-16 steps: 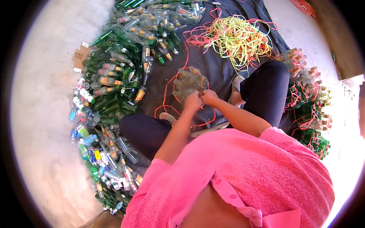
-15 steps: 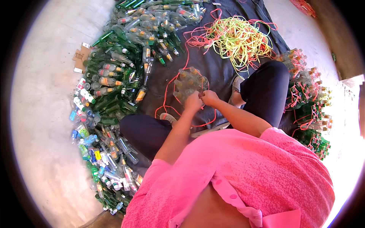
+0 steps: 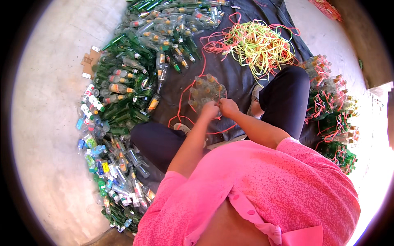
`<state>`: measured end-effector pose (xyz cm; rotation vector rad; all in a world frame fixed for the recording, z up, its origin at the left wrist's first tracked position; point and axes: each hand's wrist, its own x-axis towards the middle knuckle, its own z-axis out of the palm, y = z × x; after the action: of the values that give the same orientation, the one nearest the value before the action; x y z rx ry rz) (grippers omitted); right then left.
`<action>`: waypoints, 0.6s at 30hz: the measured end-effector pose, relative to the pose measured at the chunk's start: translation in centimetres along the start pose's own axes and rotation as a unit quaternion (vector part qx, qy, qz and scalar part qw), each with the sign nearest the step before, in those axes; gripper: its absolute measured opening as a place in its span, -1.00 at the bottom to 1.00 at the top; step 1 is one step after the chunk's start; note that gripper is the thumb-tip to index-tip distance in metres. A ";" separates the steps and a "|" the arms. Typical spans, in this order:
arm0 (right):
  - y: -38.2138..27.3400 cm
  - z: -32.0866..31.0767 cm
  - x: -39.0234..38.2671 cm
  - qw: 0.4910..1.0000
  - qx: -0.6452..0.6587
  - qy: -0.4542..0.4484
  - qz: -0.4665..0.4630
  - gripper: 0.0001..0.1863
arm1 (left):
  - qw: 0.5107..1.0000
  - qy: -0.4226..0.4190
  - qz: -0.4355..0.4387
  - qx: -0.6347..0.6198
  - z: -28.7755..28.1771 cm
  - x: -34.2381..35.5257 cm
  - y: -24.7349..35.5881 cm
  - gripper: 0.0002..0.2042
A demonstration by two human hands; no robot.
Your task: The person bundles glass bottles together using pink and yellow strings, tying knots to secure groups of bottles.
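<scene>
A cluster of upright clear bottles stands on the black sheet between my legs, with red cord looped around it and trailing over the sheet. At the near edge of the cluster my left hand is closed on the cord, slightly blurred. My right hand, closed just beside it, also grips the cord. The fingertips and the spot where the cord crosses between them are partly hidden.
Loose green and clear bottles are heaped along the left. A tangle of yellow and pink cord lies at the back. Cord-tied bottle bundles line the right side beyond my bent knee. Cardboard lies at the far left.
My right hand has shifted slightly to the right at the cluster's edge, and both hands still grip the cord. The whole view has moved slightly downward.
</scene>
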<state>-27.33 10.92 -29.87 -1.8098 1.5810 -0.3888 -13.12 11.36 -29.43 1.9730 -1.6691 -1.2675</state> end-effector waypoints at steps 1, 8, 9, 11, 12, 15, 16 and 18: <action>0.1 0.0 0.1 1.000 0.003 0.003 -0.011 -0.76 | 0.997 -0.005 0.026 0.066 -0.4 -0.3 0.6 -0.76; 1.2 1.3 0.7 0.998 0.012 0.039 -0.054 -0.76 | 0.930 -0.074 0.070 0.353 -3.7 -2.2 4.5 -0.70; 1.2 1.5 0.9 0.998 0.018 0.031 -0.056 -0.76 | 0.917 -0.088 0.092 0.378 -4.3 -2.1 4.8 -0.70; 1.5 2.1 1.2 0.999 0.024 0.010 -0.042 -0.76 | 0.892 -0.113 0.135 0.415 -5.1 -1.7 5.1 -0.72; 1.6 2.4 1.4 0.999 0.031 0.018 -0.039 -0.76 | 0.882 -0.124 0.155 0.428 -5.4 -1.5 5.3 -0.73; 1.8 3.1 1.9 0.999 0.030 0.008 -0.021 -0.77 | 0.850 -0.140 0.184 0.473 -5.5 -0.9 6.0 -0.76; 1.8 3.2 2.0 1.000 0.017 -0.010 -0.024 -0.77 | 0.839 -0.151 0.181 0.491 -5.6 -0.9 6.3 -0.77; 1.7 3.0 2.2 0.999 0.000 -0.037 -0.031 -0.76 | 0.823 -0.180 0.170 0.511 -6.0 -0.7 7.0 -0.79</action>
<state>-26.27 9.68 -33.62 -1.8557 1.4767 -0.3473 -13.33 7.92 -20.87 1.7230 -3.1959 -0.6353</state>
